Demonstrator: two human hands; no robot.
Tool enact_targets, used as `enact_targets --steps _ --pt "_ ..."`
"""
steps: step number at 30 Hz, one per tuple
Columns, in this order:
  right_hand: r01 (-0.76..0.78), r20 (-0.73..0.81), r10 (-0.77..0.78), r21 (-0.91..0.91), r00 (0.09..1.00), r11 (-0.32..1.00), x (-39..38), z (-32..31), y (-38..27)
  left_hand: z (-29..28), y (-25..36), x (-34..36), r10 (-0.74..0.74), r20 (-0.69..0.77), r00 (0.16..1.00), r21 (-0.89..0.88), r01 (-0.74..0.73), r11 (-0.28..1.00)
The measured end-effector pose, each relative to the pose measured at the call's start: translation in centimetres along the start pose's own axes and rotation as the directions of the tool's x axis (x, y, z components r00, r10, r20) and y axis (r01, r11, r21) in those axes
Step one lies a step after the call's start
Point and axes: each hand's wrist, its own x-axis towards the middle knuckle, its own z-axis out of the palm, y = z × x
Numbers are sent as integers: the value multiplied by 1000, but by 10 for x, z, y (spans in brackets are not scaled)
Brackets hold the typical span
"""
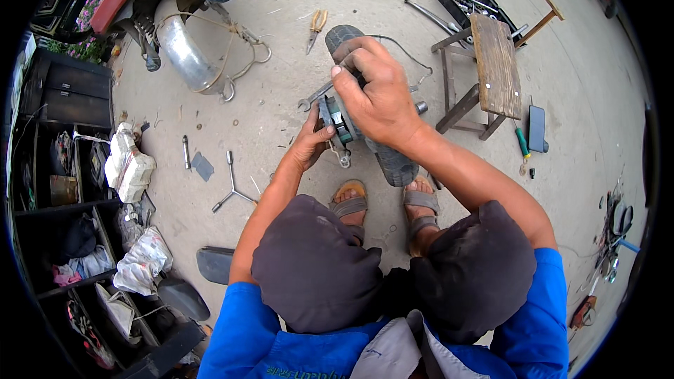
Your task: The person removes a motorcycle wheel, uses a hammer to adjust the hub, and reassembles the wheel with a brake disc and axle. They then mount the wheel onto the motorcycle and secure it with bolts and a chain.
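Observation:
A small wheel with a black tire (397, 165) stands between my sandaled feet, with a metal hub assembly (340, 125) on its left side. My left hand (312, 139) grips that assembly from the left, thumb across its front. My right hand (375, 95) is curled over the top of the wheel, hiding much of it; what its fingertips press on is partly hidden. An open-end wrench (307, 103) is just left of the wheel, and yellow-handled pliers (314, 28) lie on the ground beyond it.
Right: a wooden stool (497, 67), black toolbox (463, 1), screwdriver (522, 142), phone (536, 128) and scattered tools (611, 238). Left: a three-arm wrench (232, 186), black shelving (42, 207) with bags. Back left: part of a scooter (112, 10) and a curved metal piece (186, 56).

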Motion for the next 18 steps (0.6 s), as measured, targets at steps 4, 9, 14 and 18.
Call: enact_targets --steps 4,9,14,18 --pt "-9 5 9 -1 1000 1000 2 1 -1 -8 -3 1 -26 -67 997 18 27 999" --pt "7 5 -7 -27 1000 1000 3 1 1 -5 -7 7 -39 -195 980 75 54 996" --pt "8 18 -7 -44 1000 999 5 -1 3 -5 -3 11 -32 -172 985 121 53 991" --pt "20 19 -19 -54 1000 998 5 -2 4 3 0 11 -55 -147 988 49 63 997"
